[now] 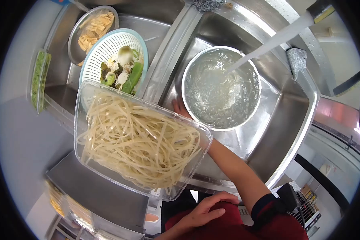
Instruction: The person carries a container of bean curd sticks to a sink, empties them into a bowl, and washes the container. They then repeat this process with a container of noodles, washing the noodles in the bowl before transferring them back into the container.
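A clear plastic container (143,188) full of wide pale noodles (136,140) spans the front edge of the sink. My right hand (181,109) goes beneath it, and the fingers show at its far side, beside a round metal pot (185,92). Part of that hand and wrist is hidden by the container and noodles. Water streams from the faucet (320,10) into the pot, which is full and churning. Held in front of my red shirt, my left hand (208,210) is empty with its fingers stretched out.
A light-blue and white colander (96,60) with greens and mushrooms stands in the left basin beside a metal bowl (73,42) of yellowish strips. A clear container (40,82) of greens sits at far left. The basin divider (168,52) lies left of the pot.
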Demonstrator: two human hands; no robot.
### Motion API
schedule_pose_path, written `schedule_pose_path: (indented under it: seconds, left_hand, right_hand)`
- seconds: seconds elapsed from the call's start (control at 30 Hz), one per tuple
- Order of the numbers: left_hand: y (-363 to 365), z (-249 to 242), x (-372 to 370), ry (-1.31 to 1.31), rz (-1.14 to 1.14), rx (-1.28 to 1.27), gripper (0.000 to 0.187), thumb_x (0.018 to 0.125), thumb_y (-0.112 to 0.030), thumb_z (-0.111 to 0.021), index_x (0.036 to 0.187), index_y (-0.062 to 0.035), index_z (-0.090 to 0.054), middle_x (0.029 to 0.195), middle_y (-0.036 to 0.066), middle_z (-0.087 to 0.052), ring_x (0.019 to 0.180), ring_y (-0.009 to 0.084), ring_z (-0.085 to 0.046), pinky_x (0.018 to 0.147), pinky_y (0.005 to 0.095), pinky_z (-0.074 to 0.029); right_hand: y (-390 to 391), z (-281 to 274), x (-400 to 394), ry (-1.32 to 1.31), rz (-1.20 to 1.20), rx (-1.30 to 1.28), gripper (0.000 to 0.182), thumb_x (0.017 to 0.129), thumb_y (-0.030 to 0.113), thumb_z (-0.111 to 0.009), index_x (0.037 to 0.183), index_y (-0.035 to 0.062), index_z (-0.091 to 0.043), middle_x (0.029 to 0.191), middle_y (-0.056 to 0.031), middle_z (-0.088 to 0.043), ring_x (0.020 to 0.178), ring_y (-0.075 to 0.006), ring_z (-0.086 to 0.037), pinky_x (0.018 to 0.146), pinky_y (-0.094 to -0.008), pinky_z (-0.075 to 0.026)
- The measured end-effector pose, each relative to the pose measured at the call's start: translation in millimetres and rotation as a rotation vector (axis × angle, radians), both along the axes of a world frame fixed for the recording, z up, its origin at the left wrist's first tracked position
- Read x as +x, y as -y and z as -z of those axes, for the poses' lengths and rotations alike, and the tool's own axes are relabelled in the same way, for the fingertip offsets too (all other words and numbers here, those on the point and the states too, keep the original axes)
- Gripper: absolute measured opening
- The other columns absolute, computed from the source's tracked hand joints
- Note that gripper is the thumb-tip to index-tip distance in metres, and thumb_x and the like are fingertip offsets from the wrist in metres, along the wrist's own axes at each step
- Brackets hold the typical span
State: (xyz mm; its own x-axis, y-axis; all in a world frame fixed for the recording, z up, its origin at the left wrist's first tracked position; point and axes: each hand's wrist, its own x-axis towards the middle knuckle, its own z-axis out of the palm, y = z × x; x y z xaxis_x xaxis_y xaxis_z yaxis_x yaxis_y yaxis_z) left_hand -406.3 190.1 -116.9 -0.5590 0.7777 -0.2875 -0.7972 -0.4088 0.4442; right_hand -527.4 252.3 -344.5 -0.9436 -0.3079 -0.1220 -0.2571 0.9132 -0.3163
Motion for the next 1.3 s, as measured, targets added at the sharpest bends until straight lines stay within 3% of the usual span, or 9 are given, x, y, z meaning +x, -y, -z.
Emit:
schedule_pose_path:
  seconds: [0.1,0.27,0.5,0.6,0.67,0.73,0.8,1.1,1.3]
  left_hand:
    - [-2,-1,-4,-0.046,0.028,-0.024,0.038,0.080,-0.014,-0.045,0.114,0.0006,-0.039,0.109,0.011,-0.046,0.106,0.0198,-0.042,0.092,0.0312,-0.029]
    - [-12,-2,-17,-0.036,-0.008,-0.022,0.036,0.079,-0.013,-0.044,0.112,0.0009,-0.041,0.106,0.011,-0.048,0.104,0.0193,-0.043,0.091,0.0311,-0.030]
    - [-48,13,-38,0.062,-0.178,-0.413,0.028,0.082,-0.014,-0.042,0.104,0.0030,-0.046,0.093,0.012,-0.055,0.092,0.0181,-0.051,0.085,0.0291,-0.035]
    - [-72,34,-58,0.018,-0.282,-0.561,0.027,0.081,-0.014,-0.043,0.102,0.0027,-0.047,0.092,0.012,-0.055,0.090,0.0170,-0.051,0.083,0.0280,-0.036]
    - [-83,45,-73,-0.029,-0.332,-0.603,0.025,0.081,-0.012,-0.042,0.102,0.0025,-0.047,0.091,0.011,-0.056,0.088,0.0158,-0.052,0.080,0.0266,-0.038]
    - [-86,54,-82,-0.035,-0.332,-0.618,0.025,0.081,-0.011,-0.042,0.101,0.0025,-0.047,0.091,0.011,-0.056,0.087,0.0155,-0.052,0.079,0.0261,-0.038]
    - [-82,65,-82,-0.091,-0.324,-0.650,0.025,0.081,-0.011,-0.041,0.101,0.0025,-0.047,0.090,0.011,-0.056,0.084,0.0160,-0.053,0.077,0.0257,-0.040]
    - [-89,88,-89,-0.031,-0.344,-0.799,0.025,0.080,-0.011,-0.043,0.102,0.0016,-0.047,0.095,0.011,-0.054,0.091,0.0173,-0.051,0.081,0.0279,-0.038]
    - [-130,173,-152,-0.765,-0.454,-1.502,0.036,0.074,-0.011,-0.054,0.107,0.0017,-0.045,0.111,0.016,-0.045,0.102,0.0263,-0.042,0.090,0.0396,-0.028]
  right_hand:
    - [-29,26,48,0.802,0.329,-1.148,0.039,0.077,0.018,-0.042,0.111,-0.0002,-0.040,0.106,-0.0217,-0.043,0.103,-0.0316,-0.042,0.087,-0.0366,-0.035]
    - [-73,18,96,0.420,-0.033,-0.175,0.022,0.071,0.013,-0.048,0.091,0.0023,-0.046,0.092,-0.0162,-0.052,0.077,-0.0304,-0.054,0.066,-0.0368,-0.045]
    - [-136,-92,100,0.615,0.276,-0.352,0.016,0.069,0.009,-0.052,0.084,0.0051,-0.051,0.091,-0.0132,-0.052,0.076,-0.0315,-0.053,0.067,-0.0401,-0.044]
    - [-138,-68,126,0.235,0.025,-0.319,0.022,0.069,0.011,-0.052,0.090,0.0059,-0.052,0.097,-0.0094,-0.051,0.088,-0.0302,-0.050,0.075,-0.0417,-0.041]
    - [-125,-12,148,0.551,0.048,-0.373,0.028,0.069,0.015,-0.052,0.095,0.0065,-0.052,0.100,-0.0081,-0.050,0.096,-0.0287,-0.045,0.081,-0.0427,-0.038]
    - [-91,37,169,0.140,-0.062,0.603,0.028,0.069,0.017,-0.051,0.095,0.0075,-0.052,0.101,-0.0083,-0.050,0.095,-0.0272,-0.045,0.078,-0.0426,-0.040]
    - [-122,47,150,0.323,-0.092,-0.129,0.028,0.069,0.016,-0.051,0.095,0.0082,-0.051,0.103,-0.0084,-0.048,0.093,-0.0264,-0.046,0.074,-0.0393,-0.043]
    - [-139,-18,107,0.236,0.167,-0.010,0.021,0.067,0.011,-0.051,0.087,0.0050,-0.055,0.087,-0.0104,-0.053,0.088,-0.0273,-0.048,0.063,-0.0345,-0.048]
    - [-169,9,104,0.198,0.192,0.122,0.018,0.069,0.010,-0.049,0.084,0.0012,-0.054,0.090,-0.0139,-0.052,0.093,-0.0315,-0.048,0.061,-0.0368,-0.050]
